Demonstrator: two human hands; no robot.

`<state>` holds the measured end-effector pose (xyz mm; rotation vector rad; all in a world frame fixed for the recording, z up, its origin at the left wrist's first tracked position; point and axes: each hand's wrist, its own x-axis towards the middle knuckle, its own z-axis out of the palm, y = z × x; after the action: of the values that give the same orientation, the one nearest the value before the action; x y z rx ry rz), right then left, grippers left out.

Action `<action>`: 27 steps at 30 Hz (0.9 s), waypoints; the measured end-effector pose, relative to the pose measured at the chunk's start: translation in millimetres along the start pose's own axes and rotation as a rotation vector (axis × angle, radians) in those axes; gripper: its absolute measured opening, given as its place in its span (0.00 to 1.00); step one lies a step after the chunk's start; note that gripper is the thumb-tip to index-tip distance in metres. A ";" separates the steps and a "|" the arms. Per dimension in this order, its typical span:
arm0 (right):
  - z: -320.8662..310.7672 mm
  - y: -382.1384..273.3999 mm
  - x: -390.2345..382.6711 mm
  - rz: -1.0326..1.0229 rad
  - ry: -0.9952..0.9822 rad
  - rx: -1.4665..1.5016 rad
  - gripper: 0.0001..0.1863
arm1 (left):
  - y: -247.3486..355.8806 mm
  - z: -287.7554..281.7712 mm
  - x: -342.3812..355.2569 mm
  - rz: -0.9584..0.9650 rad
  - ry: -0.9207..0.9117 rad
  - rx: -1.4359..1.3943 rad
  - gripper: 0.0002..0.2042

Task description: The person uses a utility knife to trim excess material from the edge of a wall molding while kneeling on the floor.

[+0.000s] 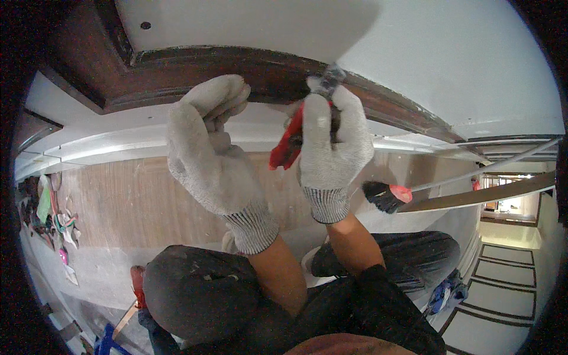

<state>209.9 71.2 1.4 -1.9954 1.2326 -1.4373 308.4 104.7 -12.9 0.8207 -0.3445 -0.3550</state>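
My right hand (328,142), in a white knit glove, is closed on a red, flexible-looking thing (287,145) that hangs out on its left side. A blurred grey, crumpled-looking piece (329,78) sticks up past the fingertips, near a dark brown wooden trim (272,74). Whether the red and grey parts are one thing, I cannot tell. To the left, my left hand (210,142), gloved alike, is raised with its fingers curled together in a loose fist. Nothing shows in it.
Beyond the trim lies a white panel (438,65). A broom (387,195) with black bristles lies at the right, near a long curved strip (467,200). Loose scraps (62,225) are scattered on the left. My bent knees in dark trousers (198,290) are below.
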 end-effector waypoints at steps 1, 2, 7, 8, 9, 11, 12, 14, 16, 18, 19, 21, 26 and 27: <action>3.1 1.6 0.1 -0.099 0.006 -0.055 0.15 | 0.1 1.0 0.6 0.007 0.015 0.009 0.27; 6.7 1.3 -3.4 -0.003 -0.055 -0.020 0.15 | -0.8 0.0 0.7 0.005 0.013 0.017 0.28; 5.6 -5.6 -4.2 0.076 0.030 0.071 0.12 | 1.0 -1.1 3.2 -0.002 0.047 -0.018 0.28; 6.8 -1.1 -2.6 0.017 0.021 0.041 0.12 | -1.5 -2.1 2.6 -0.002 0.033 -0.006 0.28; 7.4 2.6 -2.2 -0.042 0.012 0.012 0.12 | -4.3 -2.9 2.6 -0.003 0.018 0.005 0.27; 7.7 1.3 -0.9 -0.088 -0.049 0.003 0.11 | -2.5 -0.8 3.9 -0.001 0.013 0.018 0.27; 7.8 0.7 -0.5 -0.110 -0.079 -0.002 0.11 | -1.6 0.9 3.4 -0.002 0.023 0.024 0.28; 7.2 0.9 -2.2 -0.066 -0.095 0.033 0.11 | -0.8 0.4 2.4 0.002 0.032 0.040 0.28; 1.1 0.7 -3.5 0.070 -0.065 0.102 0.11 | -0.3 1.0 0.3 0.004 0.027 0.059 0.27; 4.3 -2.0 2.2 -0.111 -0.141 -0.028 0.11 | -1.3 5.0 0.4 0.003 0.024 0.061 0.27; 7.4 -3.8 2.8 -0.199 -0.176 -0.090 0.11 | -1.1 4.9 1.4 0.004 0.020 0.065 0.27; 9.5 -0.8 -1.5 -0.193 -0.181 -0.017 0.10 | 0.3 4.5 2.0 0.032 0.027 0.118 0.27; -19.8 30.4 -1.8 0.162 0.110 0.211 0.10 | -6.1 6.3 0.1 -0.003 -0.006 0.090 0.21; -23.8 38.7 -0.7 0.139 0.214 0.274 0.11 | -5.9 16.0 -3.9 -0.024 0.024 0.093 0.19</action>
<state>172.0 55.0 -17.6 -1.5789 1.1603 -1.6803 297.0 92.4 -7.8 0.9200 -0.3310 -0.3538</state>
